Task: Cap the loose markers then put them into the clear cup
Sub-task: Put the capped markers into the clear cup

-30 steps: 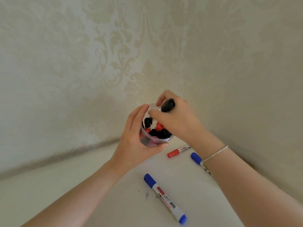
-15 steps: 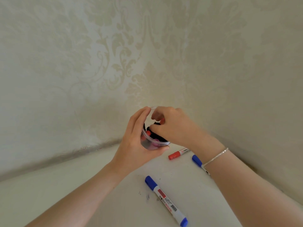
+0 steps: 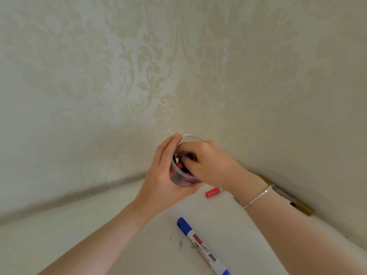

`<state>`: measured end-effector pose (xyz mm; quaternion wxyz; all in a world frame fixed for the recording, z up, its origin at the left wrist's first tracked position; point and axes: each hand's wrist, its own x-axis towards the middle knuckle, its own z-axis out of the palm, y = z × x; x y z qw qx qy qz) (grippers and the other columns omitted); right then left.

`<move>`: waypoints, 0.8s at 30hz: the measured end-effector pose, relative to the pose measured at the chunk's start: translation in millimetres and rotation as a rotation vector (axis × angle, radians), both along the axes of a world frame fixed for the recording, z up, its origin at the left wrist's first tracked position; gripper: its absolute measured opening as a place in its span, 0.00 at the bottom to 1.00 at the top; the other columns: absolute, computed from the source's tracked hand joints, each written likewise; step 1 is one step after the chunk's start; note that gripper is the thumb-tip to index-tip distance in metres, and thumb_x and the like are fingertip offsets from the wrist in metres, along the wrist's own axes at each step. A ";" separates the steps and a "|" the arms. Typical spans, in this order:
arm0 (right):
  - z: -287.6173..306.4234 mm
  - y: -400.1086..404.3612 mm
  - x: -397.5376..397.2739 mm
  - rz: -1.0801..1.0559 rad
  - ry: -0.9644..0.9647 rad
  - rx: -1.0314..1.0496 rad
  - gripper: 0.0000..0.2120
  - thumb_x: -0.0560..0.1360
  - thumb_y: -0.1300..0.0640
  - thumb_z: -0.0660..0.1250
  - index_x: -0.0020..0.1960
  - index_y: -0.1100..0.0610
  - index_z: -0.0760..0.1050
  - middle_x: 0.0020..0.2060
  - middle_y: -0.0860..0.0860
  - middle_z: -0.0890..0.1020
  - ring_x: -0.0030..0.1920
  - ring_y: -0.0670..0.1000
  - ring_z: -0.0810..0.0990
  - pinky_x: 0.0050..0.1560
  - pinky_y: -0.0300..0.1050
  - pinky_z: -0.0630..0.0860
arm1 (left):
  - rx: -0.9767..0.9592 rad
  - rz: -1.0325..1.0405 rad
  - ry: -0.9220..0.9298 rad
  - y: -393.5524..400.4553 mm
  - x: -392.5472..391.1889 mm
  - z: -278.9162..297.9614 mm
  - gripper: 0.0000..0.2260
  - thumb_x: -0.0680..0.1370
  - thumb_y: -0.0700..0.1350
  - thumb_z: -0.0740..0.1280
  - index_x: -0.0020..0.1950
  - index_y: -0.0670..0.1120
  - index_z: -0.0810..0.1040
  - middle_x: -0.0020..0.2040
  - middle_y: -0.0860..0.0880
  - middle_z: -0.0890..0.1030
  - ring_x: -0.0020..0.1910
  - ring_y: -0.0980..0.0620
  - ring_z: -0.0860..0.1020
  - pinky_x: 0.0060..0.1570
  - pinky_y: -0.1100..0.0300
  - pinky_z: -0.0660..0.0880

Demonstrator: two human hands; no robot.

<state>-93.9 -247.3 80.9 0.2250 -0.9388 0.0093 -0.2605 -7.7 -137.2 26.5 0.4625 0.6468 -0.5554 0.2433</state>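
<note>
The right hand [image 3: 206, 161] has its fingers curled down inside the mouth of the clear cup [image 3: 191, 135], pressing among the black and red caps of the markers packed there; whether it actually pinches one I cannot tell, since the knuckles hide the fingertips. The left hand [image 3: 164, 175] wraps around the cup's near side, thumb underneath and fingers up along the rim, apparently to steady it while the other hand works inside. The cup sits in the far corner of the worktop [image 3: 79, 231], where the two papered walls meet. Still out on the worktop are a red marker [image 3: 212, 192] just beside the cup, a blue marker [image 3: 200, 245] nearer the front edge, capped at both visible ends, and a gold marker [image 3: 288, 197] lying along the right edge against the wall.
</note>
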 end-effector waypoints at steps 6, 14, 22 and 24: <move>-0.1 2.6 3.6 -0.086 0.031 -0.063 0.20 0.70 0.60 0.60 0.60 0.50 0.75 0.56 0.45 0.80 0.56 0.51 0.77 0.54 0.52 0.75 | -0.002 -0.022 -0.005 2.1 -1.7 1.2 0.44 0.63 0.47 0.79 0.72 0.37 0.61 0.69 0.49 0.66 0.70 0.58 0.65 0.66 0.69 0.63; 4.1 0.2 2.2 -0.031 0.032 0.086 0.10 0.70 0.57 0.66 0.51 0.49 0.78 0.44 0.43 0.83 0.48 0.46 0.79 0.51 0.48 0.76 | 0.012 -0.022 -0.021 5.7 0.4 0.7 0.46 0.61 0.45 0.81 0.73 0.38 0.61 0.69 0.50 0.66 0.70 0.58 0.65 0.66 0.70 0.63; 2.6 0.8 -2.6 -0.033 0.005 -0.077 0.14 0.71 0.56 0.63 0.54 0.48 0.80 0.44 0.44 0.82 0.41 0.45 0.74 0.45 0.46 0.76 | -0.023 0.000 -0.036 5.1 0.1 3.7 0.43 0.63 0.48 0.79 0.71 0.37 0.63 0.69 0.45 0.67 0.70 0.55 0.67 0.67 0.66 0.64; 1.9 2.7 -1.4 0.002 0.026 -0.134 0.16 0.71 0.58 0.60 0.55 0.46 0.79 0.46 0.43 0.82 0.41 0.44 0.72 0.42 0.43 0.72 | -0.015 -0.010 -0.037 4.8 0.4 2.8 0.42 0.64 0.48 0.78 0.72 0.38 0.62 0.69 0.44 0.67 0.71 0.55 0.66 0.67 0.66 0.64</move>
